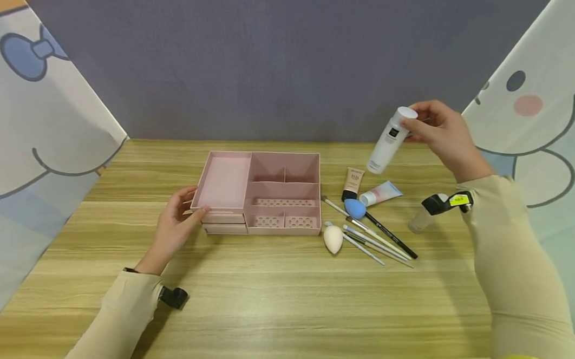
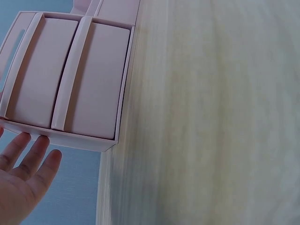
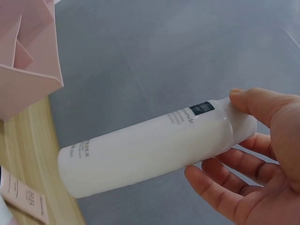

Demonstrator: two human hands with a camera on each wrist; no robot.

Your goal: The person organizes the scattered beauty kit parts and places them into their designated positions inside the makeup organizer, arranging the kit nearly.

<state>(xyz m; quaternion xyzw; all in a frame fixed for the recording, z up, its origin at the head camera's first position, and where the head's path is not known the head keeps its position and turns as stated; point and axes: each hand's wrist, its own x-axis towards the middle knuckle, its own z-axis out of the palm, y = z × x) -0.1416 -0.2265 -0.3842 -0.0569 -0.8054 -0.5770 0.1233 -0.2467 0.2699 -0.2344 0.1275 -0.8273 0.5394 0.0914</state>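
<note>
The right hand (image 1: 443,134) held a white bottle (image 1: 389,141) in the air above the far right part of the wooden table (image 1: 271,303), at about two o'clock from the pink organizer (image 1: 259,193). The bottle's long axis was tilted, its cap end up at the fingers and its base pointing down toward seven o'clock, toward the organizer. In the right wrist view the thumb and curled fingers (image 3: 220,183) pinched the bottle (image 3: 150,152) near its cap, leaving the body free. This hand was far nearer the bottle than the other. The left hand (image 1: 178,225) rested against the organizer's near-left corner at eight o'clock, fingers (image 2: 35,154) straight and relaxed, gripping nothing. Between bottle and organizer lay a beige tube (image 1: 353,183), a white tube (image 1: 380,193), a blue sponge (image 1: 355,208), a cream sponge (image 1: 333,239) and several makeup brushes (image 1: 377,239).
</note>
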